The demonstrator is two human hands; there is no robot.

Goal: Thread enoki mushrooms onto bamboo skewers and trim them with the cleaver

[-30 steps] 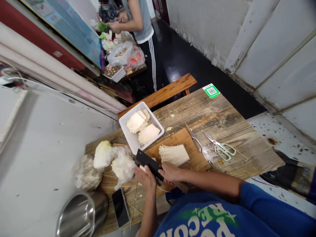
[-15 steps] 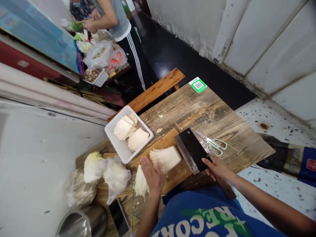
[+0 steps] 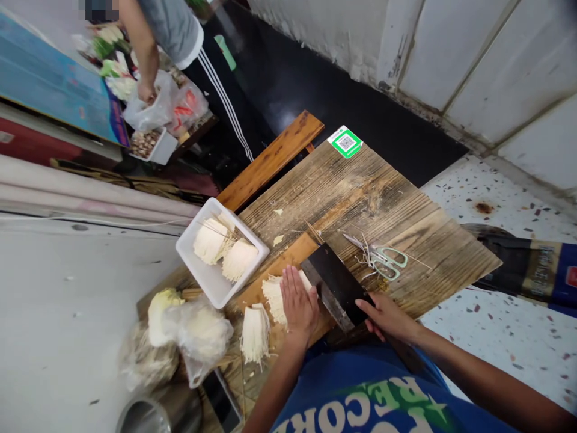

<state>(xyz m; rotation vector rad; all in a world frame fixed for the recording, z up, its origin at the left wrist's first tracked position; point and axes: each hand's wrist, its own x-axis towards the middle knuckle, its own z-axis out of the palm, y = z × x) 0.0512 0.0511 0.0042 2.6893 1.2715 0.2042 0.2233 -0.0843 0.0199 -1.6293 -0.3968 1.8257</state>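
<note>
My left hand (image 3: 300, 310) lies flat, fingers stretched out, on top of a bunch of enoki mushrooms (image 3: 274, 294) on the wooden cutting board (image 3: 300, 248). Its palm covers the middle of the bunch. A cleaver (image 3: 336, 282) with a dark, wide blade is gripped by my right hand (image 3: 388, 316), thumb along its near end. The blade is right beside the bunch's trimmed end; whether they touch I cannot tell. Another enoki bunch (image 3: 255, 334) rests left of my left hand, at the board's edge.
A white tub (image 3: 260, 249) holding more enoki stands beyond the board. Scissors (image 3: 390, 258) lie right of the cleaver. Bagged vegetables (image 3: 202, 328), a phone (image 3: 220, 400) and a metal pot (image 3: 174, 409) are at the left. Another person (image 3: 174, 30) stands by a far table.
My left hand has moved right, from beside the small enoki bunch onto the larger one. The cleaver has come closer to it. The other person's hand has lowered to a plastic bag.
</note>
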